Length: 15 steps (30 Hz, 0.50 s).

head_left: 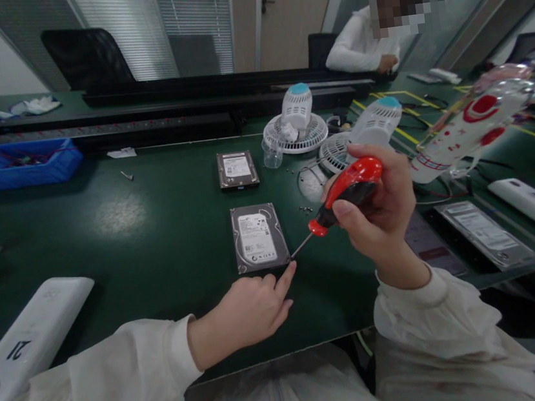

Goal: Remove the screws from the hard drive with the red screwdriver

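Observation:
A hard drive (258, 237) with a white label lies flat on the green table in front of me. My right hand (380, 206) is closed around a red and black screwdriver (350, 184). Its thin shaft slants down to the left, and the tip meets the drive's near right corner. My left hand (249, 310) holds nothing that I can see. Its index finger reaches out to that same corner, beside the tip, while the other fingers are partly bent. Whether a screw sits under the tip is too small to tell. Several small screws (306, 209) lie to the drive's right.
A second hard drive (237, 169) lies farther back. Behind the screws stand a clear plastic cup (272, 153) and white fans (297, 119). Another drive (486, 233) is at right, a blue bin (22, 164) at left. A person (369, 38) sits across the table.

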{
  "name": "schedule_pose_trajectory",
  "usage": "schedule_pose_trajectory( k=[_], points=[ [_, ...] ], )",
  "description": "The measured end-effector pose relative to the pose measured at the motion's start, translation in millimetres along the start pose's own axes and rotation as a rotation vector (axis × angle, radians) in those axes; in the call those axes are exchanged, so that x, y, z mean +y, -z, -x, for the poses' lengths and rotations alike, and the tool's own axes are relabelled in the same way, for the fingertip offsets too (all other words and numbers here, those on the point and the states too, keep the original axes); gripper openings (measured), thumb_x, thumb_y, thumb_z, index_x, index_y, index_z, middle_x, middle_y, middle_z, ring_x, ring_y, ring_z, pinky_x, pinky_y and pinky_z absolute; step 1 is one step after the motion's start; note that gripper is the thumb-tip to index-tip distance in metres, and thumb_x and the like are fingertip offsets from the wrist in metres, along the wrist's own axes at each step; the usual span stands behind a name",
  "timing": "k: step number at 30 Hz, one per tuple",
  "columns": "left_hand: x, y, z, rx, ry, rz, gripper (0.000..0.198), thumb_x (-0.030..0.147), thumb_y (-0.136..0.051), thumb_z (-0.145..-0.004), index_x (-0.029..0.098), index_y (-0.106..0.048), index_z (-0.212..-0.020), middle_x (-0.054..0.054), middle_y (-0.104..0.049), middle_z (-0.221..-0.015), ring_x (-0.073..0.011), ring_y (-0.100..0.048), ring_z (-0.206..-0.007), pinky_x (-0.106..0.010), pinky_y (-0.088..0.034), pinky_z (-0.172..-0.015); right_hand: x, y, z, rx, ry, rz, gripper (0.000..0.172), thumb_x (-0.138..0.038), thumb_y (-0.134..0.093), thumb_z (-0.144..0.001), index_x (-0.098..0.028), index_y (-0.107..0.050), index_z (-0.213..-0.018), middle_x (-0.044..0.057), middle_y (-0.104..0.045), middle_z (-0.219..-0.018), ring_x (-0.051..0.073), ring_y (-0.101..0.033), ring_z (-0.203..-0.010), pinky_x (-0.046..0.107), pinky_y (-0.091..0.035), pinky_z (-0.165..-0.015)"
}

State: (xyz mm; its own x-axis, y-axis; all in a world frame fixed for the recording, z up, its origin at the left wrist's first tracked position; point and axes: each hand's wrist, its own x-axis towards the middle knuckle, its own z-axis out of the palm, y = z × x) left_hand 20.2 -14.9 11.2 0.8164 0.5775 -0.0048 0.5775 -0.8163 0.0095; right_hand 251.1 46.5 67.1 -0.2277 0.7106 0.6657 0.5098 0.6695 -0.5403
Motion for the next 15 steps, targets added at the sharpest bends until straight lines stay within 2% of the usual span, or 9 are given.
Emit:
schedule_pose_trajectory(
  k=[2, 3, 5, 7, 11, 15],
  points=[
    [0, 0.0, 0, -0.004, 0.001, 0.003, 0.062, 0.038, -0.042, -0.108, 0.004, -0.036, -0.159, -0.009, -0.072, -0.090, -0.0224, -0.071, -0.070, -0.032, -0.049, -0.055, -3, -1, -1, 0.132, 0.021, -0.043, 0.052, -0.047, -0.058, -0.097, -0.037, -0.041, -0.144, 0.010, -0.046, -0.143, 0.027, -0.068, -0.103, 0.042, -0.060, -0.072],
    [0, 0.1, 0, -0.007, 0.004, 0.003, 0.062, 0.038, -0.042, -0.108, 0.004, -0.036, -0.160, -0.010, -0.072, -0.090, -0.0225, -0.071, -0.070, -0.032, -0.049, -0.055, -5, 0, -2, 0.161, 0.026, -0.057, 0.051, -0.046, -0.062, -0.095, -0.037, -0.044, -0.142, 0.010, -0.049, -0.141, 0.024, -0.069, -0.095, 0.039, -0.059, -0.068],
    [-1, 0.5, 0, -0.013, 0.010, 0.005, 0.063, 0.038, -0.044, -0.107, 0.004, -0.035, -0.160, -0.010, -0.072, -0.090, -0.0226, -0.071, -0.071, -0.031, -0.049, -0.056, -9, 1, -5, 0.155, 0.042, -0.042, 0.058, -0.043, -0.064, -0.094, -0.038, -0.039, -0.146, 0.010, -0.048, -0.148, 0.020, -0.070, -0.085, 0.037, -0.060, -0.066],
    [-1, 1.3, -1, -0.023, 0.014, 0.009, 0.062, 0.038, -0.044, -0.107, 0.005, -0.036, -0.159, -0.010, -0.072, -0.090, -0.0222, -0.072, -0.072, -0.030, -0.049, -0.057, -13, 5, -8, 0.139, 0.106, 0.046, 0.062, -0.041, -0.069, -0.092, -0.039, -0.038, -0.146, 0.010, -0.051, -0.149, 0.020, -0.072, -0.086, 0.038, -0.062, -0.070],
    [0, 2.6, -2, -0.035, 0.008, 0.003, 0.061, 0.037, -0.043, -0.107, 0.005, -0.038, -0.159, -0.011, -0.072, -0.092, -0.0219, -0.072, -0.073, -0.030, -0.049, -0.057, -19, 9, -16, -0.049, 0.238, 0.276, 0.051, -0.046, -0.076, -0.089, -0.033, -0.056, -0.135, 0.006, -0.073, -0.120, 0.023, -0.074, -0.092, 0.037, -0.063, -0.077],
    [0, 2.9, -2, -0.040, 0.005, -0.016, 0.062, 0.037, -0.042, -0.108, 0.004, -0.036, -0.160, -0.011, -0.073, -0.091, -0.0225, -0.072, -0.074, -0.031, -0.049, -0.058, -21, 7, -19, -0.021, 0.279, 0.264, 0.050, -0.045, -0.076, -0.089, -0.029, -0.058, -0.134, 0.006, -0.075, -0.120, 0.022, -0.075, -0.088, 0.035, -0.062, -0.072]
  ],
)
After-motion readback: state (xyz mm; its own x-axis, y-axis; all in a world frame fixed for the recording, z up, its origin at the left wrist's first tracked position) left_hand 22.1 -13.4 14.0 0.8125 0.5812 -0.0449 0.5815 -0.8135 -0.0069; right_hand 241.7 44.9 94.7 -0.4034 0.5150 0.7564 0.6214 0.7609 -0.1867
